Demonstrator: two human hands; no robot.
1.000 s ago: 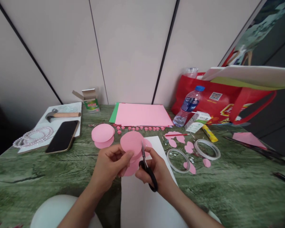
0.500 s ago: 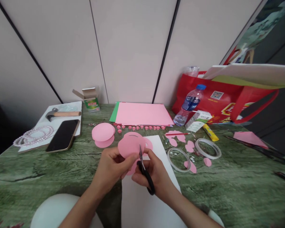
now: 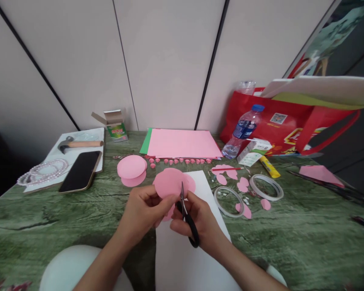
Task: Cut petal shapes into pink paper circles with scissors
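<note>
Scissors: tips forward, long axis leaning slightly left | right grip: holding them | left grip: pinching pink paper disc

left hand pinches pink disc | right hand holds scissors at its edge | white sheet below

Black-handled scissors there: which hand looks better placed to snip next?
Probably the right hand: it holds the black-handled scissors at the edge of the pink paper disc, which the left hand pinches.

Lower pink discs partly hidden behind hands; white sheet cut off below.
</note>
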